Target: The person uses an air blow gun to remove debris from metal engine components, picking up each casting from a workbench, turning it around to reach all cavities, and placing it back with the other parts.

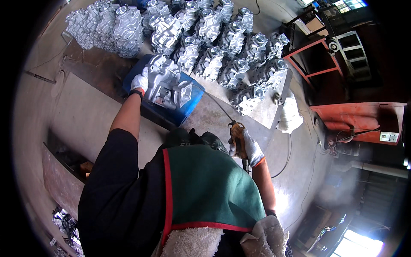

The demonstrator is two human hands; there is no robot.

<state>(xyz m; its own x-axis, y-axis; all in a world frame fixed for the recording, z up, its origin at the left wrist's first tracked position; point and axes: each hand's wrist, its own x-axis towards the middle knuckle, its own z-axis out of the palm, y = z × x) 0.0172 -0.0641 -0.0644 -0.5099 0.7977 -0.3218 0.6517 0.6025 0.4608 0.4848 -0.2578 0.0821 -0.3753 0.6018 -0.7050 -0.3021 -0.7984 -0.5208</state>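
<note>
A silver-grey cast metal housing (165,81) lies on a blue plastic container (195,103) in front of me. My left hand (140,81), in a white knit glove, grips the housing's left edge; its fingertips are partly hidden. In my gloved right hand (248,147) is an air blow gun (238,137) with a worn yellow-brown body. My fingers wrap round that body. Its long thin nozzle (216,103) slants up and left toward the housing's right side, where the tip is hard to make out. A hose fitting shows below the grip.
Several similar housings (209,64) stand in rows beyond the container, with a denser stack (105,25) at far left. A white wrapped bundle (290,113) stands on the right, near a dark hose (287,160). Farther right are an orange metal frame (314,60) and orange machine (355,122).
</note>
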